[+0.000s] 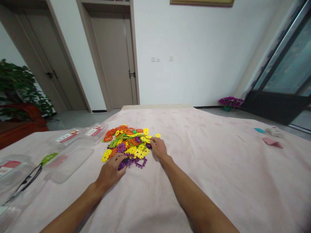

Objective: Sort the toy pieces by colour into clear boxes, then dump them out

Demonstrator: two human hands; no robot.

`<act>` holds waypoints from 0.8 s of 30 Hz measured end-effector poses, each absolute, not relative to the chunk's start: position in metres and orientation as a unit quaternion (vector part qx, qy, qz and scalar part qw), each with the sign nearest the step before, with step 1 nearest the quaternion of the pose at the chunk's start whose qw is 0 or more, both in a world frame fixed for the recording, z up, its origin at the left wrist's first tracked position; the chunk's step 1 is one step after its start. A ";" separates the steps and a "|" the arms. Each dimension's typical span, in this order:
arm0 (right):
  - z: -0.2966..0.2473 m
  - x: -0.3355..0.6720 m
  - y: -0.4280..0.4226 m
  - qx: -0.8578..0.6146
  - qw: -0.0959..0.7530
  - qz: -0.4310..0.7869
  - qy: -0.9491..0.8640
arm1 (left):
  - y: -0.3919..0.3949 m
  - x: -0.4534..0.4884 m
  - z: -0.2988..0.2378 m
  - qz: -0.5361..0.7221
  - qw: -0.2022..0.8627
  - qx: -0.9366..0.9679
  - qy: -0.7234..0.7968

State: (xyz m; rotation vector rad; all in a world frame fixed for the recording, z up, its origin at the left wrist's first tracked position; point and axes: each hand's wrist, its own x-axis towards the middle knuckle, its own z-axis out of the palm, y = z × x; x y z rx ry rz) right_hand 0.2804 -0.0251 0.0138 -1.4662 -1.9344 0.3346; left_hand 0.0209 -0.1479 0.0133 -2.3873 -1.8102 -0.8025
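Note:
A heap of flat plastic interlocking pieces point(132, 150) in yellow, orange, purple and green lies on the cloth before me. At its near left edge, my left hand point(111, 170) curls over a purple interlocking piece point(122, 164), which shows between thumb and fingers. My right hand point(159, 148) rests against the heap's right side, its fingers bent inward beside yellow and dark purple pieces; what its fingertips hold is hidden. A purple square-framed piece point(141, 162) lies at the near edge, between the hands.
Clear plastic boxes point(68, 137) with red-and-white labels and an open clear tray point(85, 157) stand on the left. Near them lie dark-framed glasses point(30, 178) and a green piece point(49, 158). A pink cloth point(206, 155) covers the surface; small items, including a pink slip point(272, 142), lie far right.

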 end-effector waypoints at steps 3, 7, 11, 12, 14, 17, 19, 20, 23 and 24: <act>0.011 0.283 -0.022 -0.569 0.339 0.130 -0.738 | -0.126 0.018 0.016 -0.308 0.016 -0.737 -0.601; 0.003 0.285 -0.019 -0.570 0.366 0.154 -0.719 | -0.090 0.024 0.028 -0.368 0.026 -0.713 -0.596; -0.004 0.285 -0.016 -0.565 0.411 0.197 -0.687 | -0.067 0.043 0.043 -0.414 0.032 -0.681 -0.603; -0.004 0.285 -0.015 -0.561 0.424 0.208 -0.680 | -0.067 0.050 0.044 -0.403 0.034 -0.682 -0.609; -0.005 0.285 -0.014 -0.555 0.445 0.227 -0.666 | -0.075 0.066 0.042 -0.339 0.039 -0.716 -0.608; -0.005 0.285 -0.013 -0.550 0.455 0.235 -0.659 | -0.094 0.087 0.032 -0.225 0.042 -0.769 -0.597; -0.004 0.285 -0.013 -0.547 0.450 0.228 -0.668 | -0.102 0.095 0.027 -0.188 0.042 -0.768 -0.611; -0.004 0.285 -0.014 -0.546 0.445 0.224 -0.674 | -0.103 0.095 0.026 -0.181 0.044 -0.761 -0.622; -0.005 0.285 -0.014 -0.545 0.436 0.213 -0.684 | -0.094 0.089 0.028 -0.186 0.060 -0.748 -0.634; -0.006 0.285 -0.013 -0.544 0.436 0.211 -0.685 | -0.089 0.085 0.029 -0.192 0.068 -0.753 -0.626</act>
